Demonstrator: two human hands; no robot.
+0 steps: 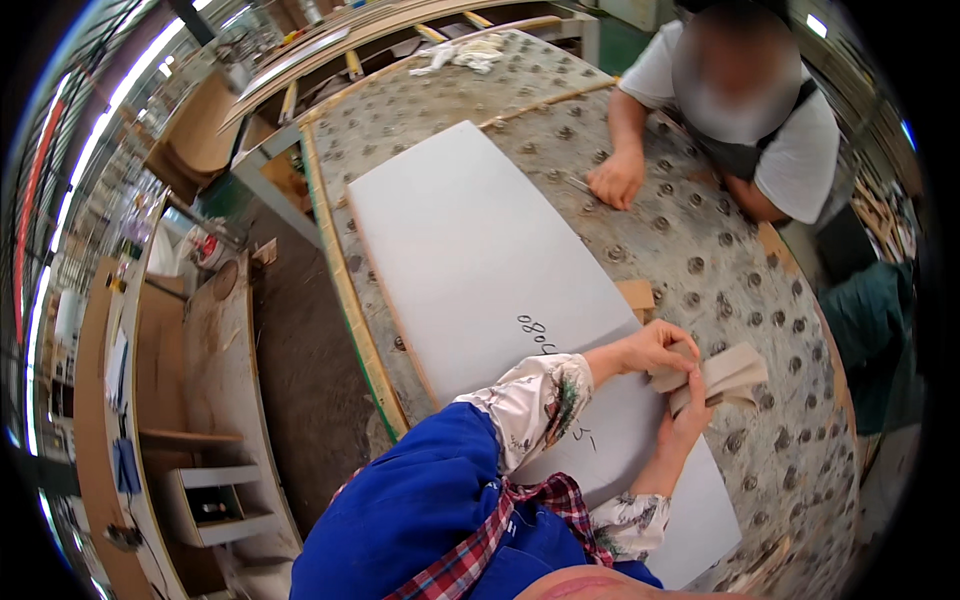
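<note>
My left hand (655,348) and my right hand (685,415) meet over the edge of a long white panel (480,230) with handwritten marks on it. Both are closed on a beige strip (735,370) that lies in several loose, folded layers, its far end sticking out past my fingers. The thumbs and fingertips pinch it close together. Whether it is cloth or edge banding I cannot make out. A small light-brown wooden block (635,294) shows at the panel's right edge, just beyond my left hand.
The panel rests on a grey table (560,130) studded with round rollers or knobs. Across it a co-worker (740,110) leans in, one hand holding a thin tool (578,184). White cloth (465,53) lies at the far end. A workbench (225,360) stands left, across the floor.
</note>
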